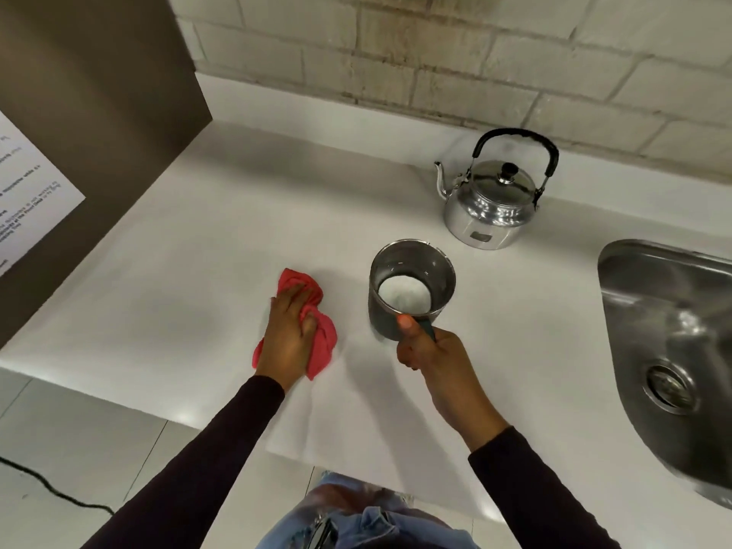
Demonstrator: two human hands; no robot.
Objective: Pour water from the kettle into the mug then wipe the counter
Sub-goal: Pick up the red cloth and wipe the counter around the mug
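A steel kettle [491, 204] with a black handle stands upright at the back of the white counter [206, 239], spout pointing left. In front of it sits a metal mug [412, 287] with liquid showing at its bottom. My right hand [435, 358] grips the mug's handle at its near side. Left of the mug, my left hand [289, 334] presses down on a crumpled red cloth [323, 342] lying on the counter.
A steel sink [669, 350] with a drain fills the right side. A brown cabinet panel [91, 132] with a printed sheet rises at the left. A tiled wall [435, 53] runs behind the counter. A black cable [47, 487] lies on the floor.
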